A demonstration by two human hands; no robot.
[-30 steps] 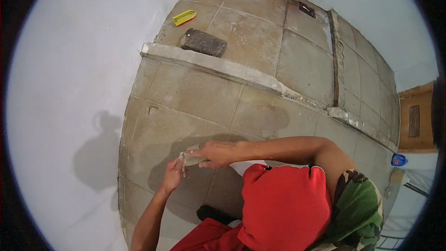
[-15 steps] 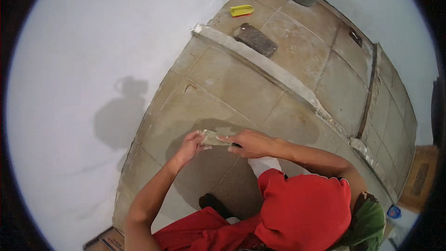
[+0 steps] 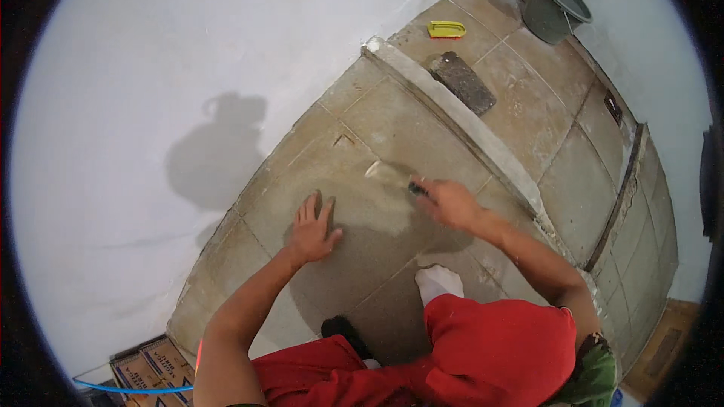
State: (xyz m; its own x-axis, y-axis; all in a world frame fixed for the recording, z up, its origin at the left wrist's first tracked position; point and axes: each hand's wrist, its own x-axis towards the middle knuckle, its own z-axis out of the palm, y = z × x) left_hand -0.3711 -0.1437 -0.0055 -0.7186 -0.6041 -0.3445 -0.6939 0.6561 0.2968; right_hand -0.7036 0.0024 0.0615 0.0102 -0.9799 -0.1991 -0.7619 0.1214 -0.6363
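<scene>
My left hand point(image 3: 313, 227) lies flat and spread on a grey floor tile point(image 3: 354, 211) next to the white wall. My right hand point(image 3: 446, 202) grips the dark handle of a small trowel point(image 3: 391, 176), whose pale blade rests on the tile ahead of the hand. My red-clad knees fill the lower part of the view, and a white sock toe point(image 3: 439, 283) pokes out below my right forearm.
A raised concrete strip point(image 3: 460, 117) crosses the floor diagonally. Beyond it lie a dark rectangular float point(image 3: 463, 81) and a yellow tool point(image 3: 446, 29). A grey bucket point(image 3: 556, 6) stands in the far corner. A cardboard box point(image 3: 147, 368) sits at lower left.
My hands were together at the trowel; now the left has come off and pressed flat on the tile, while the right has reached forward with the trowel. The view has swung rightwards.
</scene>
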